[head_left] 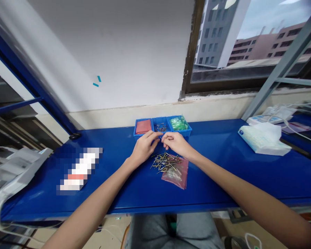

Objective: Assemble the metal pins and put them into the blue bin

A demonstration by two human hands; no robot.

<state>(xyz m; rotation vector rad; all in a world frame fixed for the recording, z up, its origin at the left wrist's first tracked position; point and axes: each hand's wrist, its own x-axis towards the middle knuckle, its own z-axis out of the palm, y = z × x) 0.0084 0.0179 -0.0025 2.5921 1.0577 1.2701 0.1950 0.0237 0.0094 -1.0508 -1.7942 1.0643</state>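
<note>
I am bringing both hands together just beyond the pile of metal pins (163, 162), which is lying on the blue table (215, 148) in front of me. My left hand (144, 143) is reaching in from the left of the pile, its fingers bending and its thumb lying close to the forefinger; I cannot tell whether it is gripping anything. My right hand (177, 143) is hovering over the far edge of the pile, thumb and fingers curling together as if in a pinch. A thin sliver is showing under those fingertips, but I cannot tell whether I am holding it or whether it is sticking up from the pile. So the pile is lying on my side of both grips, just beside the right one. Some of its pins are resting on a pink plastic bag (182, 180), which is spreading out to the right and toward me. Beyond the pile, a blue tray (183, 133) is standing near the wall: its left compartment is holding red bags (143, 127), its middle one loose pins (161, 128), its right one green bags (178, 123). Well to the right of the pile, a tissue pack (260, 140) is lying; well to the left, a blurred-out white sheet (81, 169).
</note>
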